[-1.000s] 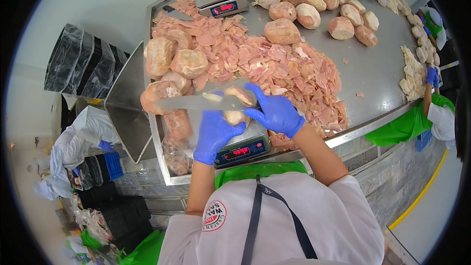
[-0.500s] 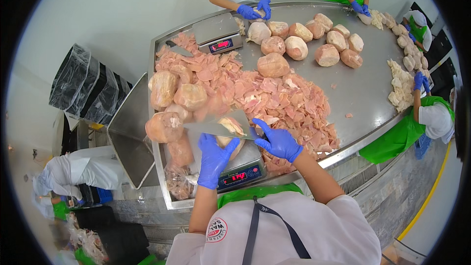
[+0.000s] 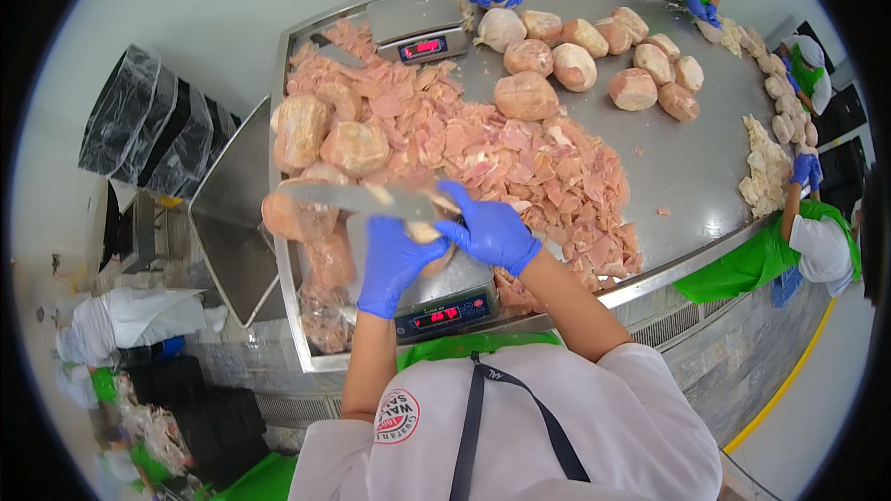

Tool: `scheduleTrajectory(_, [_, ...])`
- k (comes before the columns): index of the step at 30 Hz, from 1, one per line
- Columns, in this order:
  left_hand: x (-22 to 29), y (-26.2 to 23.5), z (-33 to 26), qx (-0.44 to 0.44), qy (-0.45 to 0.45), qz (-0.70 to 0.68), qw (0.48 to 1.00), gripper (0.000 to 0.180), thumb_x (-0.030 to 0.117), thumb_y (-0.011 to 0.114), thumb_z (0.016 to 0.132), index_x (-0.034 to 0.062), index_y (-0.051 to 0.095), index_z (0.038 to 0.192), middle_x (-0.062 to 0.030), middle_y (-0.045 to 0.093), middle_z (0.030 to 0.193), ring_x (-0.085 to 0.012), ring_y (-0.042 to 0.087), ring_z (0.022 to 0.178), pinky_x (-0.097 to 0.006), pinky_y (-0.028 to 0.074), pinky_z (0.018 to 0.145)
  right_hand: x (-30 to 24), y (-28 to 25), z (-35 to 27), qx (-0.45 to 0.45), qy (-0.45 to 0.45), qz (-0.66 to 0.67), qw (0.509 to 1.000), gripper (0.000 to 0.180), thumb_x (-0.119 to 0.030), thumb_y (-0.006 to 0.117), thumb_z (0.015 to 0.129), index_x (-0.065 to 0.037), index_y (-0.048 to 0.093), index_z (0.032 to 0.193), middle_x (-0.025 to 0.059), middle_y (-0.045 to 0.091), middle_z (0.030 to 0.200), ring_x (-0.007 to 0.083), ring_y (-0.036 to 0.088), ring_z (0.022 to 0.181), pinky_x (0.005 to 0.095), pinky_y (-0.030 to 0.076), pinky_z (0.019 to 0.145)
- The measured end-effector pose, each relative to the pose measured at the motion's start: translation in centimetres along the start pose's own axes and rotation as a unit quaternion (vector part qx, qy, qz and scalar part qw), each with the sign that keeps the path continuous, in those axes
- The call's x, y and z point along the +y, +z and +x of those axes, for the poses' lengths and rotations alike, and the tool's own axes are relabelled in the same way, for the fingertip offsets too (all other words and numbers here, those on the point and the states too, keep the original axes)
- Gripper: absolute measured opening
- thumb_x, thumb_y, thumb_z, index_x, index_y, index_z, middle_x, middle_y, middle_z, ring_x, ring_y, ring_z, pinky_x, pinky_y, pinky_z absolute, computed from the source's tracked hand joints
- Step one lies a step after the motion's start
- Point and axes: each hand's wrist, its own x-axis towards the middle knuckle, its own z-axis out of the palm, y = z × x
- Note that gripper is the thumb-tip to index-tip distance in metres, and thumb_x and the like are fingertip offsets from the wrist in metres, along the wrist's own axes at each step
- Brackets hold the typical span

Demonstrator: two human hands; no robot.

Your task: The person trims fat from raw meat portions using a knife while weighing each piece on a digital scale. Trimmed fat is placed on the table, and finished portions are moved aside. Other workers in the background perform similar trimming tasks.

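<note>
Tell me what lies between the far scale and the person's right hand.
A spread of meat slices fills the stretch between the far scale and the right hand, as the head view shows.

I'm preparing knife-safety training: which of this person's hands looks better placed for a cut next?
Likely the right: the right hand holds the knife, its blade pointing left. The left hand is against the pale meat chunk, so seems better suited to steadying.
</note>
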Motion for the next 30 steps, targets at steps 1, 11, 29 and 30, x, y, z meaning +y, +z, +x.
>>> scheduleTrajectory(1, [0.1,-0.2,0.3,0.024,0.031,0.058,0.998,0.084,0.020,0.094,0.065,-0.0010,0.051,0.134,-0.0145,0.060,0.127,-0.0278,0.060,0.118,-0.040,0.048,0.103,-0.4,0.1,0.6,0.013,-0.002,0.000,1.000,0.068,-0.056,0.053,0.098,-0.013,0.037,0.148,0.0247,0.071,0.091,0.0458,0.069,0.081,0.0553,0.053,0.069])
scheduleTrajectory(11, [-0.5,-1.4,0.4,-0.010,0.038,0.082,0.996,0.091,0.035,0.091,0.061,0.0012,0.049,0.135,-0.0211,0.054,0.128,-0.0387,0.051,0.123,-0.046,0.043,0.106,4.0,-3.8,1.6,-0.165,0.001,0.083,0.983,0.064,-0.055,0.050,0.101,-0.016,0.040,0.151,0.0250,0.069,0.114,0.0405,0.068,0.105,0.0460,0.051,0.091])
scheduleTrajectory(29, [1.2,-2.8,-4.0,-0.009,-0.001,0.070,0.997,0.102,0.034,0.090,0.073,0.0000,0.036,0.152,-0.0219,0.043,0.147,-0.0370,0.041,0.138,-0.043,0.035,0.117,2.7,-0.1,-8.8,-0.020,0.058,0.052,0.997,0.078,-0.053,0.056,0.100,-0.013,0.025,0.160,0.0227,0.070,0.087,0.0427,0.069,0.076,0.0482,0.054,0.068])
scheduleTrajectory(30, [1.3,-3.1,-4.0,-0.021,-0.005,0.048,0.999,0.100,0.033,0.089,0.074,0.0002,0.035,0.152,-0.0218,0.043,0.147,-0.0360,0.041,0.138,-0.042,0.035,0.117,2.3,0.4,-10.1,-0.018,0.052,0.046,0.997,0.079,-0.053,0.056,0.099,-0.012,0.026,0.159,0.0222,0.070,0.084,0.0417,0.069,0.074,0.0480,0.054,0.067])
